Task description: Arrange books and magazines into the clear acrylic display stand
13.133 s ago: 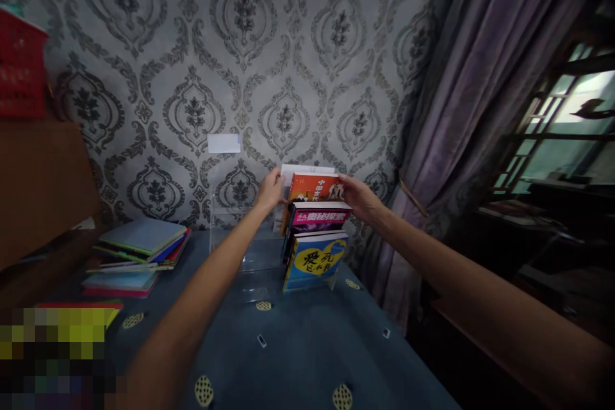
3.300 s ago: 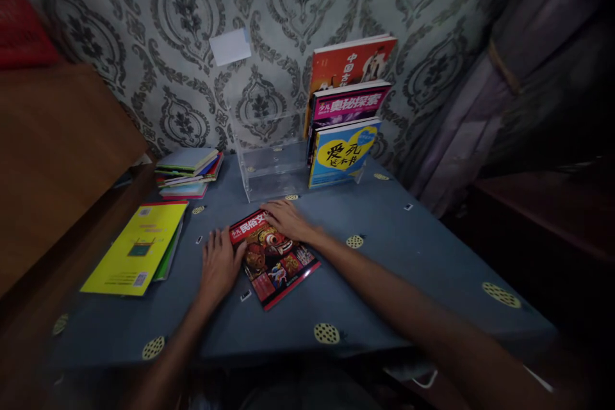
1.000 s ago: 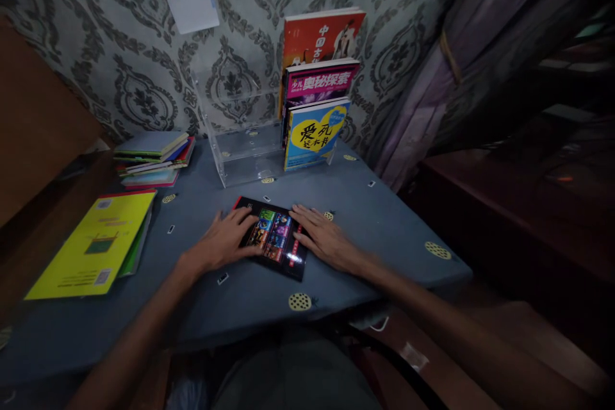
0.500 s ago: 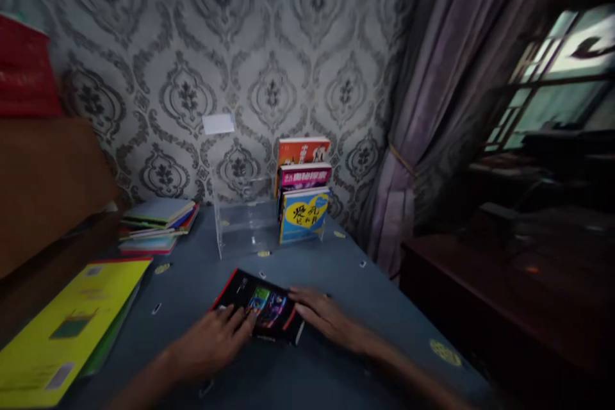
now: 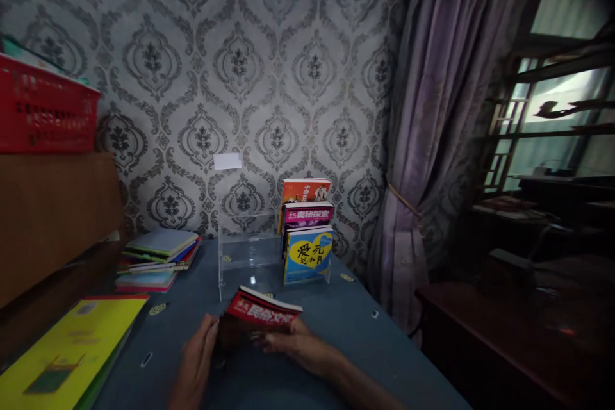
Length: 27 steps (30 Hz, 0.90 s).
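The held book (image 5: 257, 315) shows red, the tablecloth (image 5: 358, 336) blue, the wallpaper (image 5: 259, 99) grey damask.

Both my hands are bare, left hand (image 5: 196, 349) and right hand (image 5: 300, 344), fingers (image 5: 278, 341) slim and fairly long, outlines soft from blur and dim light, nails too unclear to make out. My right forearm (image 5: 358, 384) is bare too, lean and smooth-edged, widening a little from a narrow wrist (image 5: 331, 362) until the bottom edge cuts it off; on the left, only uncovered hand and a bit beyond it shows.
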Each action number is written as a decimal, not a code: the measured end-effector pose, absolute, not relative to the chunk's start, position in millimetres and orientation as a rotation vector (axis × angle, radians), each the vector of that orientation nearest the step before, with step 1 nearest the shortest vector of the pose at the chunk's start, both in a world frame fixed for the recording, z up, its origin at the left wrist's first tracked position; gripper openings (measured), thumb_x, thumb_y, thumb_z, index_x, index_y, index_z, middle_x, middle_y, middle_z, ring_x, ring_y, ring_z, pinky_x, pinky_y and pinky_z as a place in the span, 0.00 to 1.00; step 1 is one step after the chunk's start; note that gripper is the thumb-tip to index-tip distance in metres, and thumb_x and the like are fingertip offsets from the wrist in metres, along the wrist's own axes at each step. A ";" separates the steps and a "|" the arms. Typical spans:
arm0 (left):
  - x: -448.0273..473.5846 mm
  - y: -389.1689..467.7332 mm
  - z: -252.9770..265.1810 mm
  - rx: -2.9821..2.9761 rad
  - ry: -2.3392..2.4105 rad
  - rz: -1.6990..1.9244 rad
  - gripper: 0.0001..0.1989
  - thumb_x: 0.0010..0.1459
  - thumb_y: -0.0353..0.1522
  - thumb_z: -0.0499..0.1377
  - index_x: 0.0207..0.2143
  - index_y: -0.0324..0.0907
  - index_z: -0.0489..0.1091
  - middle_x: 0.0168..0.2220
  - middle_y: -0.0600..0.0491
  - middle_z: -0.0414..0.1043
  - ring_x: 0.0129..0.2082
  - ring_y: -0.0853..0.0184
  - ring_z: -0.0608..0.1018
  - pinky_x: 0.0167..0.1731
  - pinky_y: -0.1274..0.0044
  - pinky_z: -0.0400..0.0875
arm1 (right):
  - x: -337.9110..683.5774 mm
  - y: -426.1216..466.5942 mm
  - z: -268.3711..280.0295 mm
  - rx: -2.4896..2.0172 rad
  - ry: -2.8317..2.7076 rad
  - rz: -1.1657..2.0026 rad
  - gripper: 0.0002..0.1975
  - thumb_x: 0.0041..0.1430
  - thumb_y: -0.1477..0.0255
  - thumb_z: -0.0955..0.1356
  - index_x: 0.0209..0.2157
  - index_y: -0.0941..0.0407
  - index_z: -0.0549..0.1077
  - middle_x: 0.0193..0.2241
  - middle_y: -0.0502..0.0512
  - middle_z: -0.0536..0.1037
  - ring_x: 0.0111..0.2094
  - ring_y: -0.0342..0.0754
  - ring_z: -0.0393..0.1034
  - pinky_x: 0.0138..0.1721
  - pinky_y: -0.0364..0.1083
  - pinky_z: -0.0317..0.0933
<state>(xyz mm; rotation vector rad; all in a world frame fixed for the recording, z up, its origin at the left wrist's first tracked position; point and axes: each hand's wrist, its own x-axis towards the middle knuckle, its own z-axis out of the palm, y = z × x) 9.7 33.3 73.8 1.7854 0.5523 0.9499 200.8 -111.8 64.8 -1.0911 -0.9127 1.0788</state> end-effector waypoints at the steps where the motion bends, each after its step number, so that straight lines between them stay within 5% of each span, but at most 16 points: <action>1: 11.0 36.2 78.4 1.738 0.564 0.977 0.20 0.55 0.53 0.57 0.37 0.49 0.74 0.34 0.51 0.77 0.45 0.55 0.77 0.43 0.71 0.75 | 197.5 -103.5 66.5 -1.064 -0.924 1.081 0.30 0.41 0.58 0.79 0.46 0.56 0.77 0.41 0.58 0.81 0.42 0.51 0.77 0.45 0.48 0.65; 7: 19.5 51.7 107.6 1.633 0.629 1.198 0.28 0.50 0.60 0.56 0.28 0.44 0.68 0.27 0.53 0.71 0.32 0.61 0.74 0.32 0.75 0.73 | 196.6 -60.7 84.3 -1.085 -1.018 1.013 0.30 0.44 0.55 0.78 0.46 0.56 0.75 0.39 0.54 0.80 0.35 0.47 0.75 0.39 0.46 0.65; 15: 29.2 66.1 146.5 1.692 0.570 1.362 0.23 0.60 0.54 0.49 0.37 0.44 0.67 0.34 0.53 0.72 0.35 0.63 0.74 0.34 0.75 0.70 | 216.3 -32.3 129.0 -1.171 -1.185 0.837 0.29 0.50 0.52 0.74 0.48 0.54 0.70 0.39 0.52 0.76 0.33 0.46 0.72 0.37 0.47 0.66; 27: 80.6 91.9 275.9 1.747 0.265 1.859 0.15 0.66 0.44 0.47 0.36 0.43 0.64 0.32 0.55 0.67 0.33 0.68 0.69 0.35 0.78 0.66 | 262.9 -9.3 299.0 -1.278 -1.451 0.353 0.24 0.58 0.56 0.69 0.51 0.52 0.66 0.42 0.53 0.77 0.33 0.48 0.75 0.37 0.48 0.71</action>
